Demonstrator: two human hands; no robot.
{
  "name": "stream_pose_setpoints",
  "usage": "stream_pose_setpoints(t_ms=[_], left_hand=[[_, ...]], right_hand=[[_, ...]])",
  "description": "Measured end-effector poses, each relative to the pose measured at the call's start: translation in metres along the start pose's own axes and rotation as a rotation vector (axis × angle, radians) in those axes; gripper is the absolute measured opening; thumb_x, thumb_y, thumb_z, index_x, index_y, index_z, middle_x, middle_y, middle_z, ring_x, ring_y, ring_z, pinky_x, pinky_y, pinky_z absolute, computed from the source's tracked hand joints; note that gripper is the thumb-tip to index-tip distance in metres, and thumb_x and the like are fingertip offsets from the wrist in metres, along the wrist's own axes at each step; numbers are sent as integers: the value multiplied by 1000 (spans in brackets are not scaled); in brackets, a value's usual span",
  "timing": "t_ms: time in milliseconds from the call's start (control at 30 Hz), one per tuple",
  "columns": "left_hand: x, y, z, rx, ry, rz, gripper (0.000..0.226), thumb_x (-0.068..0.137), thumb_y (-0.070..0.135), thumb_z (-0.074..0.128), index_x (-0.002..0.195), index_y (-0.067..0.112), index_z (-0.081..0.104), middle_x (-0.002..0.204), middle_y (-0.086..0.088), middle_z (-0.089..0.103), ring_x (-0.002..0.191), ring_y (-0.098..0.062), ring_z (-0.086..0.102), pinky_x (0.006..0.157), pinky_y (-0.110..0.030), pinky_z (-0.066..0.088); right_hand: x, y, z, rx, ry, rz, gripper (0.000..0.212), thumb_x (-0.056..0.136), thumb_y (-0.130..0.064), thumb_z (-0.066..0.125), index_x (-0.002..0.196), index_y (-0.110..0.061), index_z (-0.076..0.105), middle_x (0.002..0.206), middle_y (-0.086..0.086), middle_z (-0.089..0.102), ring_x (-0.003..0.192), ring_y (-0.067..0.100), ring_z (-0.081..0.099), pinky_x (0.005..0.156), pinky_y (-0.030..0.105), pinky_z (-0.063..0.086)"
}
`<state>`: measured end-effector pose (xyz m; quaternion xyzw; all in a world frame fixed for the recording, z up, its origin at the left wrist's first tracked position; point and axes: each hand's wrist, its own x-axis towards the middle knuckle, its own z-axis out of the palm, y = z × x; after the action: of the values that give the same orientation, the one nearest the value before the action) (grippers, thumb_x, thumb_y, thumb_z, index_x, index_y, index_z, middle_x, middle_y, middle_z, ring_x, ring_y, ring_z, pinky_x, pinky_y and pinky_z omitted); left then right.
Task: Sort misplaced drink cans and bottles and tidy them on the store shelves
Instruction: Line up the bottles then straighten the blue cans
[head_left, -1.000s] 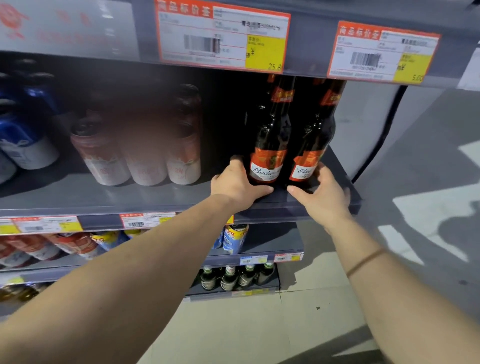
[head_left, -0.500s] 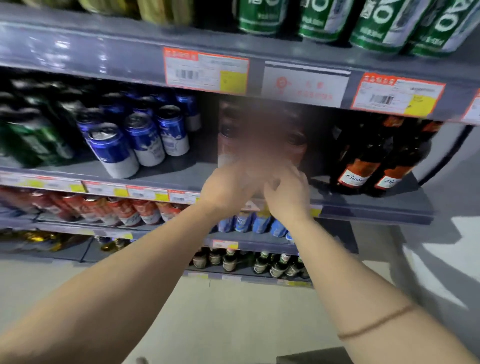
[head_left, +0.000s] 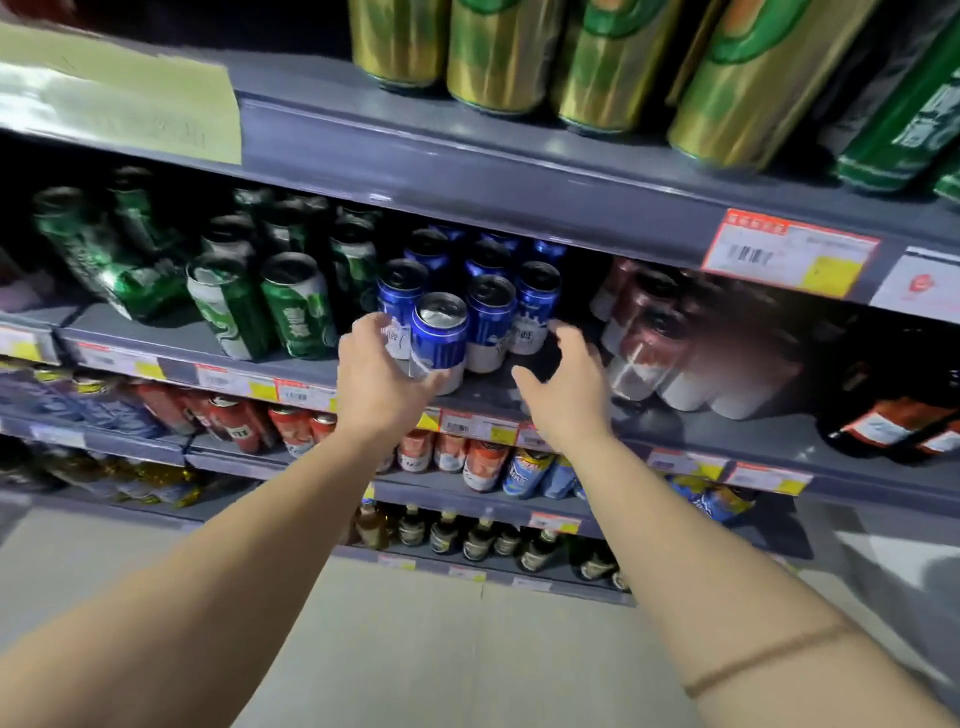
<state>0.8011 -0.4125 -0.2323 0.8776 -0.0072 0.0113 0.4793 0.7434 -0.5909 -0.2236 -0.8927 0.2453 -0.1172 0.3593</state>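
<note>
Both arms reach up to the middle shelf (head_left: 291, 364). The left hand (head_left: 382, 371) is curled around the front blue can (head_left: 439, 338), thumb under its right side and fingers wrapped at its left; this can stands at the shelf's front edge, tipped a little toward the person, with more blue cans (head_left: 511, 306) packed close behind and to its right. The right hand (head_left: 563, 384) hovers just right of that cluster with fingers spread and loosely bent, holding nothing and touching no can as far as I can see.

Green cans (head_left: 298, 306) fill the shelf to the left, a few leaning. To the right stand dark red cans (head_left: 649, 343), blurred, and further right brown bottles with orange labels (head_left: 893, 421). Tall gold-and-green cans (head_left: 597, 57) sit on the shelf above, with a price tag (head_left: 789, 257) on its front strip. Lower shelves carry red cans (head_left: 236, 421) and small bottles (head_left: 478, 538). A thin band (head_left: 769, 660) circles the right forearm.
</note>
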Motion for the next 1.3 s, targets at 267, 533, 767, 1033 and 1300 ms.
stream_pose_setpoints(t_ms=[267, 533, 767, 1033, 1300], left_hand=[[17, -15, 30, -62, -58, -1, 67, 66, 38, 87, 115, 26, 43, 107, 9, 59, 96, -13, 61, 84, -35, 51], [16, -12, 37, -71, -69, 56, 57, 76, 27, 81, 125, 21, 51, 79, 32, 54, 76, 23, 51, 82, -17, 44], [15, -12, 45, -67, -99, 81, 41, 81, 27, 75, 116, 25, 55, 97, 16, 67, 90, 4, 60, 82, -22, 49], [18, -14, 41, -53, -157, 66, 51, 80, 33, 76, 125, 27, 52, 105, 14, 65, 101, -7, 60, 92, -32, 50], [14, -9, 32, -62, -304, 116, 55, 82, 22, 76, 129, 25, 49, 114, 15, 61, 107, -2, 57, 99, -24, 43]], right_hand=[[83, -3, -7, 50, -48, -19, 95, 74, -13, 77, 150, -34, 26, 139, -3, 51, 120, 16, 50, 91, 20, 38], [102, 27, 12, 319, -109, 28, 59, 73, -20, 83, 125, -19, 55, 108, -8, 59, 100, 12, 57, 86, 25, 44], [103, 34, 20, 357, -63, 34, 63, 78, -12, 76, 135, -20, 49, 115, -10, 61, 103, 8, 57, 89, 23, 45], [35, 18, 38, 364, -96, 133, 62, 75, -20, 69, 132, -18, 44, 120, -3, 52, 99, 10, 53, 85, 26, 42], [39, 14, 31, 311, -66, 99, 44, 69, -20, 74, 104, -28, 49, 119, -3, 51, 102, 12, 53, 88, 26, 44]])
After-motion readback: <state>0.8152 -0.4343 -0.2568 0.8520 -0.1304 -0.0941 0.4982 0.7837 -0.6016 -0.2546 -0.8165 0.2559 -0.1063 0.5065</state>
